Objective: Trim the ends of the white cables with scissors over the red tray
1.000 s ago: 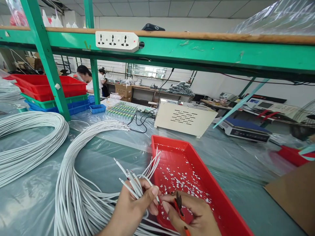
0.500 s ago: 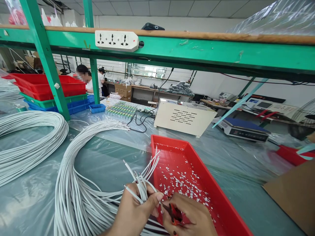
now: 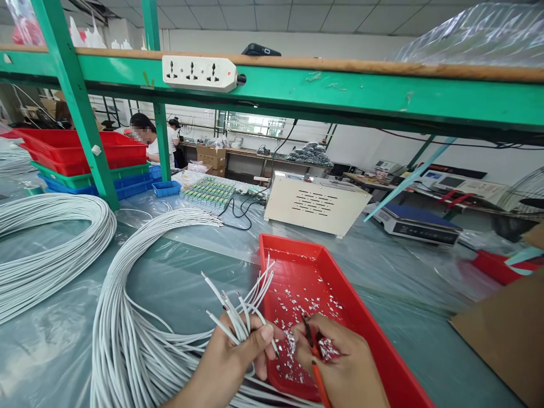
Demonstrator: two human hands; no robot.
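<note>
Several white cable ends [image 3: 232, 310] fan upward out of my left hand [image 3: 238, 354], whose thumb and fingers press round them; one dark-tipped end points down to the right. My right hand [image 3: 340, 357] is wrapped round a small orange-handled tool [image 3: 317, 362] with dark jaws, a short gap to the right of that end. Below and beyond my right hand, a red tray [image 3: 361, 306] holds many small silvery scraps. A large bundle of white cables [image 3: 114, 306] curves from the back to under my left hand.
Another cable coil [image 3: 91, 238] lies at the left, near stacked red, green and blue trays [image 3: 127, 148]. Behind are green circuit boards [image 3: 208, 191], a beige metal box [image 3: 317, 204] and a scale [image 3: 414, 224]. Cardboard stands at the right. A green shelf crosses above; people sit farther back.
My right hand and the tool have moved right, away from the cable end, and the tool has turned more upright. The cables in my left hand have shifted slightly left and spread.
</note>
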